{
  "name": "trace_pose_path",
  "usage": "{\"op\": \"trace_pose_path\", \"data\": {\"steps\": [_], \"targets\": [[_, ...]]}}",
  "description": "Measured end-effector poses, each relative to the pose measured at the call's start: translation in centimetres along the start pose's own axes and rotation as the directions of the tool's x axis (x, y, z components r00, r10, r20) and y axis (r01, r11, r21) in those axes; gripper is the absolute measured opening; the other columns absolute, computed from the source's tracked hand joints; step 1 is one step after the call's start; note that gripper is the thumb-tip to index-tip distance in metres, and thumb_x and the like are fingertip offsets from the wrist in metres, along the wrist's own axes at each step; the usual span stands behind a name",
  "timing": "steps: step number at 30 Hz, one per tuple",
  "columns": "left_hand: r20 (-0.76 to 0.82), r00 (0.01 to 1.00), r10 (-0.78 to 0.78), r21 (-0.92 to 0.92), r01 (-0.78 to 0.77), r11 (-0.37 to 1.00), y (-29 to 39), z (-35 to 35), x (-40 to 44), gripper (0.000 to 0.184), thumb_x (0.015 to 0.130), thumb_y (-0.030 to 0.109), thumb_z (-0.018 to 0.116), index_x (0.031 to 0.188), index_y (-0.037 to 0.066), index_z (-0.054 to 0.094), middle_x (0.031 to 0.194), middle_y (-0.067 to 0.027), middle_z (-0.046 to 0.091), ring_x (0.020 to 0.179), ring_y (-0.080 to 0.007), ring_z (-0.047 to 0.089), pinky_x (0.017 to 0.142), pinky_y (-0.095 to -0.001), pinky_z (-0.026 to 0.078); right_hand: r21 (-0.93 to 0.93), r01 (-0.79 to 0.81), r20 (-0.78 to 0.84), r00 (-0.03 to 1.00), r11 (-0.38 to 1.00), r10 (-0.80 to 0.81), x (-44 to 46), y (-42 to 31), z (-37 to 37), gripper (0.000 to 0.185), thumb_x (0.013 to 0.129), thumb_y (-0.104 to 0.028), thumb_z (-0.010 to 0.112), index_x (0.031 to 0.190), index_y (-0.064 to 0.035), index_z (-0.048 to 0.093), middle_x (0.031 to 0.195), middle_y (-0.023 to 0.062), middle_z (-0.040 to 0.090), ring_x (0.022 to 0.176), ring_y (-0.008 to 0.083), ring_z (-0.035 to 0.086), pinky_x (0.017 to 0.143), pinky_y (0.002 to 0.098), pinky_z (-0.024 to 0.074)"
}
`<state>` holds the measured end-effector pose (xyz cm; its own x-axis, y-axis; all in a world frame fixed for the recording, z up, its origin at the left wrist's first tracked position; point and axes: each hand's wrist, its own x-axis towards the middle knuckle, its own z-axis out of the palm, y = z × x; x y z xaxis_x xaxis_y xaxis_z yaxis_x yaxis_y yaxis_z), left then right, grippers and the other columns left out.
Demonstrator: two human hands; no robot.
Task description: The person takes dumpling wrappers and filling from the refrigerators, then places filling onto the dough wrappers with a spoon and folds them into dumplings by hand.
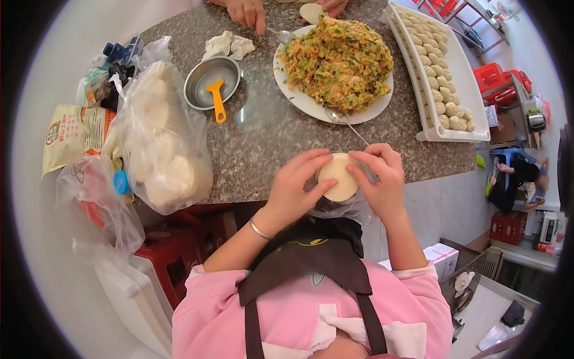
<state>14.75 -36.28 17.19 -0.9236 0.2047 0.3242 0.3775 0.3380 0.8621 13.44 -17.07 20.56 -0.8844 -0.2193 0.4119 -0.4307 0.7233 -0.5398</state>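
Note:
A round, pale dough wrapper [339, 178] is held between my two hands, close to the table's near edge. My left hand [301, 179] grips its left side with thumb and fingers. On the right side, my right hand [378, 177] pinches the same wrapper. Beyond them, a white oval plate [297, 103] bears a tall heap of chopped filling [338, 63]. A metal spoon [338, 115] rests at the plate's near rim, its handle reaching toward my right hand.
A co-worker's hands [247, 13] are at the far edge, near another wrapper [311, 13]. At left are a metal bowl [197, 84] with an orange scraper [217, 99] and a bag of wrappers [164, 143]. A white tray [412, 78] of dumplings stands right.

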Motion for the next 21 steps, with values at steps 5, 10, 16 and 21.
{"op": "trace_pose_path", "data": {"steps": [5,10,16,21], "targets": [[0.042,0.972,0.231,0.087,-0.234,0.968,0.5,-0.9,0.2,0.041,0.068,0.017,0.079,0.105,0.007,0.064,0.115,-0.0134,0.059,0.108,-0.0332,0.057,0.091,-0.041,0.047,0.077,-0.081,0.016,0.997,0.994,0.08,-0.4,0.9,-0.2,0.015,0.072,-0.011,0.072,0.087,-0.0101,0.07,0.086,0.0037,0.058,0.082,0.0212,0.055,0.074,0.0331,0.0415],[0.181,0.948,0.263,-0.001,-0.267,0.964,-0.3,-1.5,0.4,0.032,0.064,0.018,0.08,0.091,0.009,0.067,0.116,-0.009,0.059,0.114,-0.0334,0.053,0.095,-0.0435,0.044,0.234,-0.156,0.009,0.987,0.96,0.159,-0.4,1.4,-0.8,0.014,0.076,-0.005,0.068,0.091,-0.0052,0.069,0.086,0.008,0.058,0.078,0.0206,0.058,0.07,0.0296,0.0457],[0.249,0.914,0.32,0.04,-0.34,0.94,0.3,-2.0,1.2,0.024,0.068,0.014,0.077,0.09,0.011,0.068,0.111,-0.0062,0.062,0.112,-0.0325,0.054,0.094,-0.0437,0.044,0.315,-0.187,0.006,0.981,0.931,0.195,-0.3,2.2,-1.5,0.013,0.08,-0.004,0.065,0.092,-0.0007,0.068,0.086,0.0074,0.059,0.077,0.0161,0.058,0.07,0.0266,0.0459],[0.225,0.932,0.283,-0.041,-0.281,0.959,0.0,-1.9,1.4,0.018,0.073,0.012,0.074,0.09,0.009,0.068,0.107,-0.0054,0.064,0.112,-0.0329,0.055,0.094,-0.044,0.044,0.329,-0.205,0.007,0.977,0.922,0.214,-0.3,3.1,-1.7,0.015,0.08,-0.004,0.064,0.095,-0.0008,0.067,0.087,0.0071,0.06,0.078,0.0158,0.058,0.072,0.0271,0.0457]]}}
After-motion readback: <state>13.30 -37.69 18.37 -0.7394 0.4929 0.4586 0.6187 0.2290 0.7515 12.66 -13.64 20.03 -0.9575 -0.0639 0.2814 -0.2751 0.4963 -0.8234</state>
